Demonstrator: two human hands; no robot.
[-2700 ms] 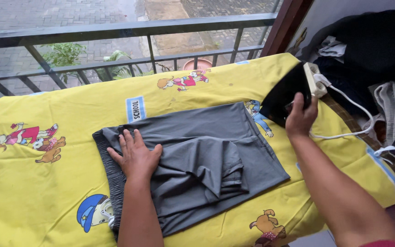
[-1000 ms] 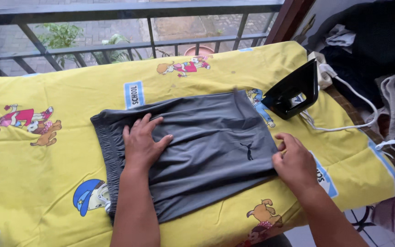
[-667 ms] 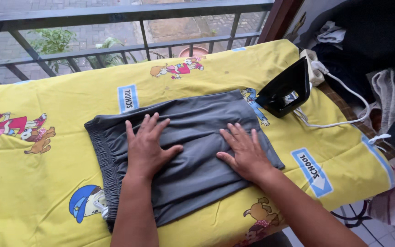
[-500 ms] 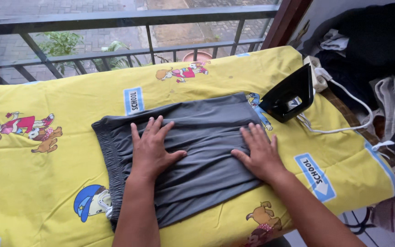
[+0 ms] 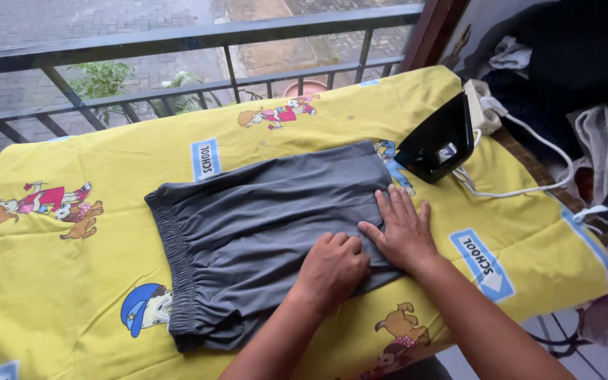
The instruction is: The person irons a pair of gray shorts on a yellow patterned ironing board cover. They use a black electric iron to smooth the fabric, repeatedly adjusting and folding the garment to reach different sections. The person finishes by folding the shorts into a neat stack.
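Both hands slid to the shorts' (image 5: 269,225) right hem: left hand (image 5: 332,269) curled, right hand (image 5: 404,232) flat, beside a blue arrow label (image 5: 482,255)

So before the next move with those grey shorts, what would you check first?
1. Shorts flat on the yellow cloth: mostly ok; some creases near the waistband.
2. Left hand on the shorts: ok, fingers curled at the lower edge.
3. Right hand on the shorts: ok, palm down at the leg end, partly on the cloth.
4. Iron clear of both hands: ok, propped up beyond the shorts at the far right.
5. Cord clear of the shorts: ok, it loops off to the right.
6. Iron hot or off: cannot tell.
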